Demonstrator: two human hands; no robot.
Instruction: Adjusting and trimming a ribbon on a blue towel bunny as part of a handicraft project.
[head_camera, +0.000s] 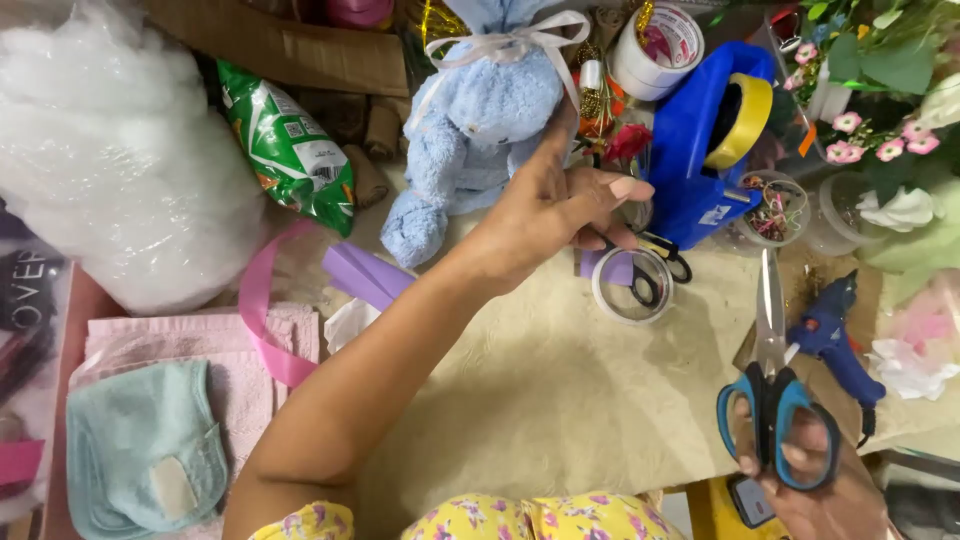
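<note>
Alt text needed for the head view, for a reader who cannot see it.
The left hand touches a blue towel teddy bear tied with white ribbon, while the right hand holds blue-handled scissors. Tape rolls, a blue tape dispenser and a blue glue gun lie around.

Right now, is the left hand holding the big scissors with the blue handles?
No. The right hand grips the blue-handled scissors, while the left hand reaches toward the blue towel bear.
</note>
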